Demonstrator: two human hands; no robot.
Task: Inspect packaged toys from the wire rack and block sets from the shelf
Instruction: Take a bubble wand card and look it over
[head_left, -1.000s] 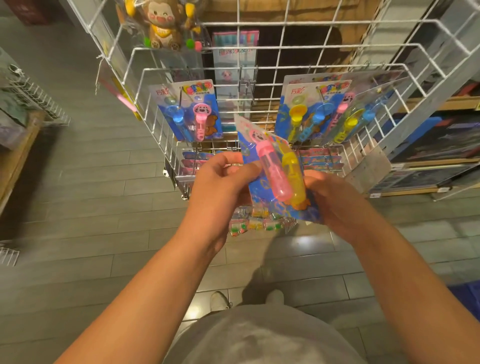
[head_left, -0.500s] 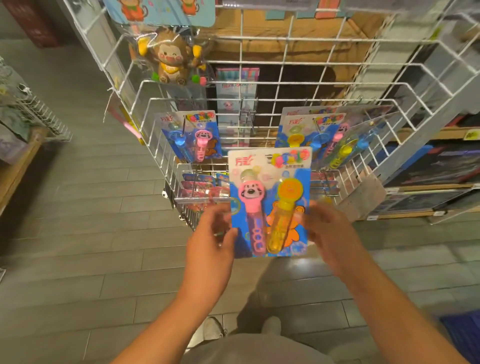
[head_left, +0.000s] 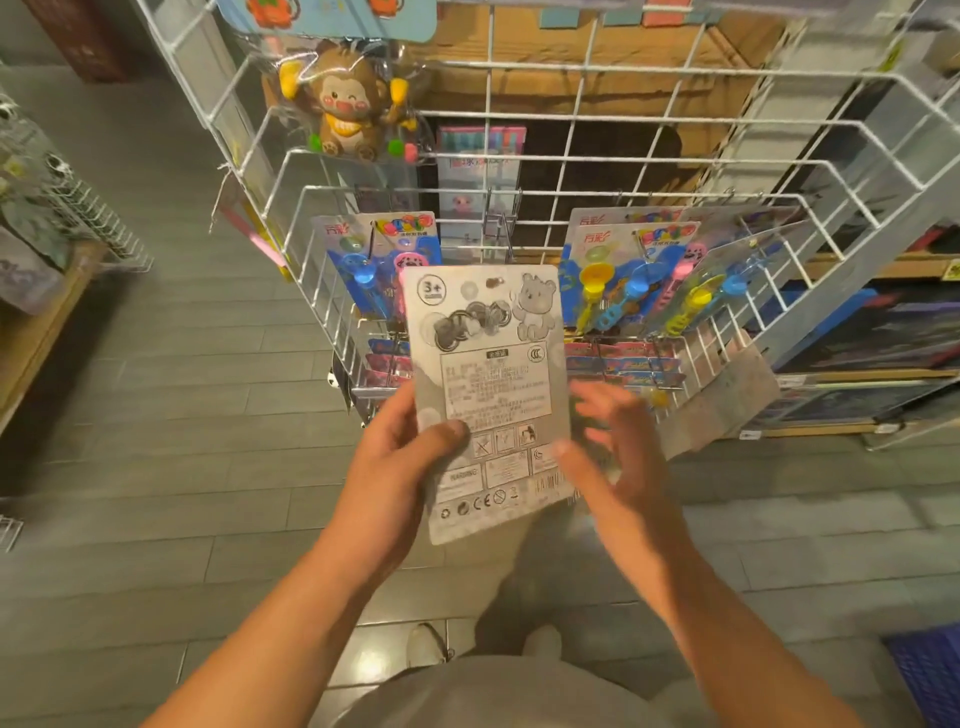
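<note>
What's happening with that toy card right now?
Left hand grips toy card, printed back showing. Right hand blurred at its edge. Nothing blocking.

Toy shop: wire rack (head_left: 675, 124) of carded toys (head_left: 623, 280)

Both forearms reach fwd, bare. Left hand (head_left: 400, 462) grips the toy card (head_left: 488, 395) at its lower left edge, thumb across the printed back. Right hand (head_left: 618, 457) is blurred just beside card's lower right edge, fingers (head_left: 597, 400) spread; contact unclear.
</note>
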